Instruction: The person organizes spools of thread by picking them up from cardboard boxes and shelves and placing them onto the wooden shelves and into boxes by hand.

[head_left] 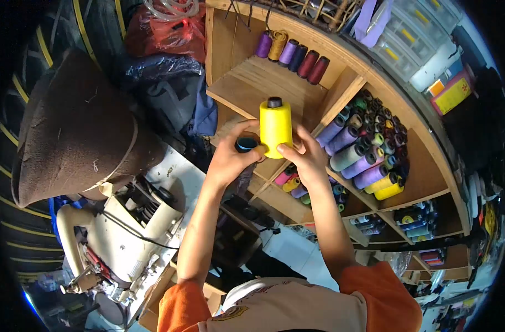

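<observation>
A large yellow thread spool [276,128] with a dark core top stands upright between my two hands, in front of the wooden shelf [252,83]. My left hand [233,155] is curled round a dark spool with a blue rim [246,144], and its fingertips reach the yellow spool's left side. From the right, my right hand [306,152] grips the yellow spool, its thumb on the lower front. Behind them, a row of purple, gold, navy and dark red spools [291,53] stands at the back of the upper compartment.
Many stacked spools [368,149] fill the right compartment, with more spools [297,185] below. A cream sewing machine [133,238] and a large brown cloth-covered object [75,127] are at the left. Clear plastic drawers [399,39] sit on top of the shelf.
</observation>
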The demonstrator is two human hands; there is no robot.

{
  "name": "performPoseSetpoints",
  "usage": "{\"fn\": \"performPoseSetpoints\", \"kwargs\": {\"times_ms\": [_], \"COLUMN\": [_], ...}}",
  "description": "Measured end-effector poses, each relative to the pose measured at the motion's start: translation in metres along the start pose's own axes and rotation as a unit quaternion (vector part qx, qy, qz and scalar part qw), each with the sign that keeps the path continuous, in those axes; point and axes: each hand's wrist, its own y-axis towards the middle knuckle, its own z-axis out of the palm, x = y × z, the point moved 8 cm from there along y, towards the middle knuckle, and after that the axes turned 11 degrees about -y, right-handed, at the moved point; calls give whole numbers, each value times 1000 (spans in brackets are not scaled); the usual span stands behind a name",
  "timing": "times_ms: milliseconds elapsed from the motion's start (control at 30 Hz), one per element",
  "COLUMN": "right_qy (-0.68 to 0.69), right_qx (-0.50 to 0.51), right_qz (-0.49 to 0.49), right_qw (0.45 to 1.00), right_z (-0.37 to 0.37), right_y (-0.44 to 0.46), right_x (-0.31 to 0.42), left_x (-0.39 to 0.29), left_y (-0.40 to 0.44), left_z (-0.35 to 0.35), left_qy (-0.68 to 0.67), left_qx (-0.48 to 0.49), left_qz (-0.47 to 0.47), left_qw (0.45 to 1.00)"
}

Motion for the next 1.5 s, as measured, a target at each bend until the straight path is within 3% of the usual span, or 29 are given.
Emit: {"fn": "performPoseSetpoints", "kwargs": {"times_ms": [67,267,367,400,500,567,600,633,767,800,900,1000,1300,1500], "right_qy": [-33,-73,-223,-258,-178,-195,-186,-146,-162,-172,-138,-110,-151,-173], "right_qx": [22,37,-46,-77,-67,-41,-48,-45,-82,-92,-97,-101,-103,-83], "right_qz": [-21,-4,-48,-62,38,85,36,115,196,217,186,208,201,197], "right_qw": [999,997,973,961,981,976,981,981,964,957,968,967,962,961], "right_z": [-5,-28,-45,-51,-58,-57,-63,-70,-86,-92,-106,-119,-126,-116], "right_y": [5,14,2,-7,-48,-73,-87,-102,-145,-154,-162,-168,-154,-154], "right_x": [9,3,21,24,17,0,-15,-38,-50,-54,-57,-71,-78,-83], "left_x": [-3,4,5,2,14,30,42,54,126,132,141,121,121,130], "left_y": [10,43,72,90,164,212,233,251,310,315,315,293,295,298], "left_z": [10,20,25,22,43,69,82,98,131,139,141,138,151,140], "left_qy": [26,87,63,160,252,325,376,388,328,307,445,436,476,484], "left_qx": [42,43,49,25,79,95,92,114,114,134,75,-4,39,29], "left_qz": [44,45,14,89,104,80,49,33,1,-30,-75,-60,0,-46], "left_qw": [998,994,997,983,959,937,921,914,938,942,889,898,879,873]}}
